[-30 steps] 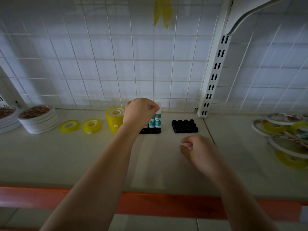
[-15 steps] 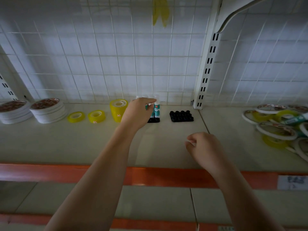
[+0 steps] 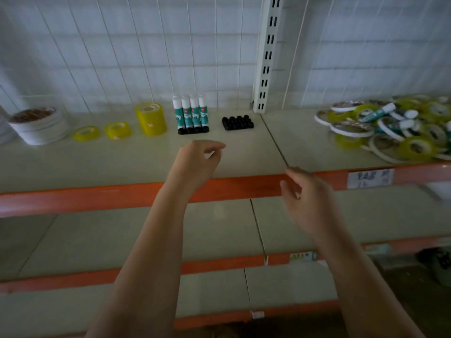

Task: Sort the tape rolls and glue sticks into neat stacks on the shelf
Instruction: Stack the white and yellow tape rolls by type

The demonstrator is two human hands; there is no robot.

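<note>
Both hands empty, fingers loosely curled: left hand; right hand; next, lift one glue stick cleanly from the unsorted pile; seat it upright in the empty black holder.

Left hand and right hand hover, fingers loosely curled, holding nothing.

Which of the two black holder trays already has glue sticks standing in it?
The left black tray, beside the tall yellow tape stack: four glue sticks stand upright in it. The right tray holds none.
</note>
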